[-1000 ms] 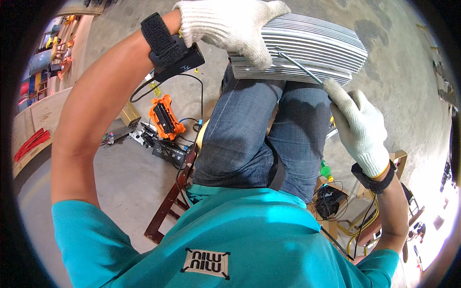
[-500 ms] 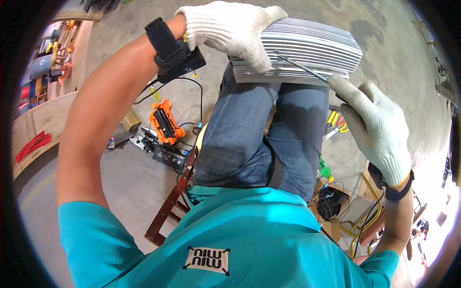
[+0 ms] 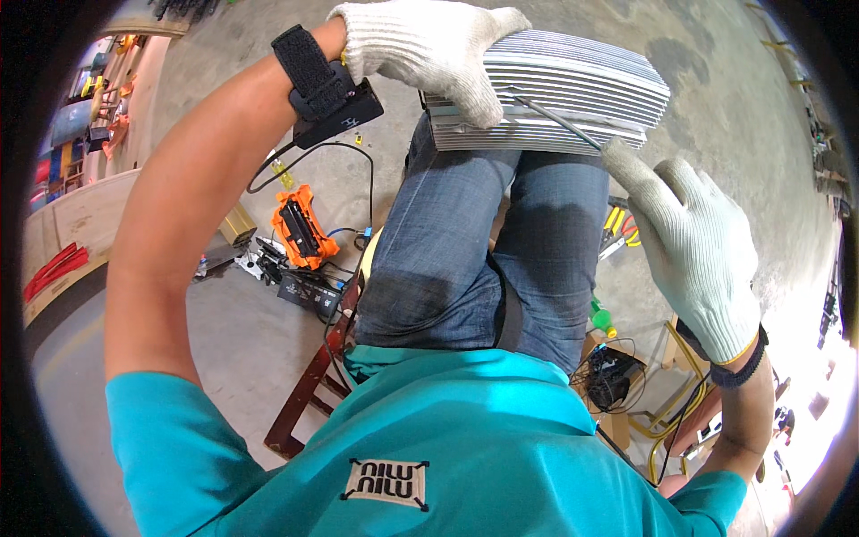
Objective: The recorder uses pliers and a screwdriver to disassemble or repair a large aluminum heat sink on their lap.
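Note:
A silver finned metal heat sink (image 3: pixel 573 67) lies across my knees, its long fins running left to right. My left hand (image 3: pixel 429 54), in a white knit glove, grips its left end, with the thumb pressed over the near fins. The gloved right hand (image 3: pixel 689 242) is closed round a screwdriver (image 3: pixel 564 122), its thin metal shaft slanting up and left. The shaft's tip meets the fins close to my left thumb. The handle is hidden inside the right glove.
Left of my legs, an orange-framed black device (image 3: pixel 304 230) and a black box (image 3: pixel 309 294) with cables rest on the floor. Yellow-handled pliers (image 3: pixel 616 228), a green bottle (image 3: pixel 602 318) and a coil of black wire (image 3: pixel 613 376) lie right. A reddish wooden stool (image 3: pixel 304 394) is under me.
The heat sink and both hands have shifted slightly up and left in the picture. The screwdriver's tip stays against the fins, and both grips are kept.

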`<state>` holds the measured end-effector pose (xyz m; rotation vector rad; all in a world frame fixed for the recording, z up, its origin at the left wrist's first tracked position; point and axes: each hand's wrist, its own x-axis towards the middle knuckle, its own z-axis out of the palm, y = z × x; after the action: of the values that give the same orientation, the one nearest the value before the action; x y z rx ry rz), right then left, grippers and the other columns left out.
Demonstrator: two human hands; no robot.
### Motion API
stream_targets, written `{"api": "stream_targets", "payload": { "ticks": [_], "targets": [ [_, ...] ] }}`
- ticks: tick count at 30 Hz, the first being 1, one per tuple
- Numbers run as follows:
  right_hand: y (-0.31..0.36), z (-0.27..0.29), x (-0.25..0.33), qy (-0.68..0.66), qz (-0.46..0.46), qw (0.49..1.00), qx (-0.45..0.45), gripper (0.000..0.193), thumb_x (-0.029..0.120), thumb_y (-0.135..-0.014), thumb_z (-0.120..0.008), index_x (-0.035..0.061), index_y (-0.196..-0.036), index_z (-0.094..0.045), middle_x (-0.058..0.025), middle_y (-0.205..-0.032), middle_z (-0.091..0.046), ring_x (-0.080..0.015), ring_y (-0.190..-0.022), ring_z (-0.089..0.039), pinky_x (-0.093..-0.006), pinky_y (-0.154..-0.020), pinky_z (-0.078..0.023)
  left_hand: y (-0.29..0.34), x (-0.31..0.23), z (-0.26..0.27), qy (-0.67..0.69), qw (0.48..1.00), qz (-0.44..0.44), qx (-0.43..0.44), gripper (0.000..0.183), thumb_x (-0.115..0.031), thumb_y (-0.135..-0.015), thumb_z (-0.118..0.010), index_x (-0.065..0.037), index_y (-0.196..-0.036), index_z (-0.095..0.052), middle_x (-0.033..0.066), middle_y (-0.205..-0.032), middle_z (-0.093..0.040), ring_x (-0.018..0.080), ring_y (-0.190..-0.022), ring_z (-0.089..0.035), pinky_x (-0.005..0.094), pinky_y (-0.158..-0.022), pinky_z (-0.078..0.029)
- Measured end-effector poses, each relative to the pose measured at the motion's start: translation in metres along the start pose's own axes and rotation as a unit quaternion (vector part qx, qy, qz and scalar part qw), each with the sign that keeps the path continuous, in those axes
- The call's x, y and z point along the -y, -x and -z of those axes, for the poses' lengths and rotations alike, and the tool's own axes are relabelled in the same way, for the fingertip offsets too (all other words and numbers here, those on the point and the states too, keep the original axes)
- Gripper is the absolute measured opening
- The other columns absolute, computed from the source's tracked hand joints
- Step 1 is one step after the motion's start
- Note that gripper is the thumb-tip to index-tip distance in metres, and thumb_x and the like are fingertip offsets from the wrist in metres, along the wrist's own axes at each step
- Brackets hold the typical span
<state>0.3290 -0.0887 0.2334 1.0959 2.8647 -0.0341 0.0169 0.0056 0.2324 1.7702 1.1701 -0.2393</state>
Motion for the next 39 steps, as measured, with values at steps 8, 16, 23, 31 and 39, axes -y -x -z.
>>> {"api": "stream_targets", "payload": {
  "ticks": [8, 16, 23, 31, 39],
  "targets": [
    [-0.003, -0.002, 0.0, -0.037, -0.002, 0.999, -0.02, 0.052, 0.009, -0.094, -0.075, 0.0237, -0.143, -0.069, -0.0078, -0.091, -0.062, -0.0268, -0.081, -0.069, -0.0402, -0.071, -0.057, -0.015, 0.021, -0.008, -0.032, 0.999, 0.004, -0.023, 0.097, -0.043, -0.075, -0.093, -0.001, -0.149, -0.047, 0.0211, -0.121, -0.075, 0.0291, -0.109, -0.074, 0.0378, -0.092, -0.059],
    [-0.005, -0.006, -0.001, -0.08, -0.03, 0.996, -0.026, 0.051, 0.007, -0.095, -0.073, 0.0221, -0.144, -0.069, -0.0086, -0.092, -0.064, -0.0279, -0.082, -0.07, -0.0392, -0.073, -0.057, -0.023, 0.042, -0.001, 0.097, 0.991, -0.076, 0.045, 0.104, -0.029, -0.073, -0.099, 0.003, -0.154, -0.041, 0.0201, -0.133, -0.071, 0.0253, -0.114, -0.07, 0.0362, -0.095, -0.059],
    [-0.006, 0.009, 0.003, -0.146, -0.085, 0.986, 0.002, 0.052, 0.003, -0.093, -0.072, 0.0164, -0.143, -0.07, -0.0116, -0.099, -0.07, -0.0295, -0.088, -0.073, -0.0387, -0.078, -0.057, -0.021, 0.049, -0.005, 0.088, 0.991, -0.105, -0.001, 0.11, -0.028, -0.07, -0.098, 0.0, -0.159, -0.04, 0.0194, -0.13, -0.072, 0.0271, -0.115, -0.071, 0.0381, -0.098, -0.06],
    [0.011, 0.027, 0.003, -0.286, -0.138, 0.948, -0.009, 0.059, -0.008, -0.088, -0.07, 0.0047, -0.145, -0.066, -0.018, -0.123, -0.075, -0.0296, -0.112, -0.076, -0.0363, -0.097, -0.057, -0.016, 0.044, -0.008, 0.017, 0.997, -0.05, -0.052, 0.111, -0.033, -0.072, -0.096, -0.005, -0.164, -0.041, 0.019, -0.138, -0.07, 0.0273, -0.119, -0.072, 0.0387, -0.1, -0.061],
    [0.012, 0.011, 0.005, -0.303, -0.13, 0.943, -0.041, 0.066, -0.009, -0.088, -0.071, 0.0053, -0.151, -0.061, -0.0198, -0.137, -0.073, -0.0314, -0.126, -0.073, -0.0402, -0.109, -0.055, -0.017, 0.045, -0.01, -0.002, 0.997, -0.026, -0.07, 0.118, -0.032, -0.07, -0.097, -0.001, -0.166, -0.036, 0.0208, -0.137, -0.07, 0.0267, -0.116, -0.073, 0.0385, -0.098, -0.062]
  ]
}}
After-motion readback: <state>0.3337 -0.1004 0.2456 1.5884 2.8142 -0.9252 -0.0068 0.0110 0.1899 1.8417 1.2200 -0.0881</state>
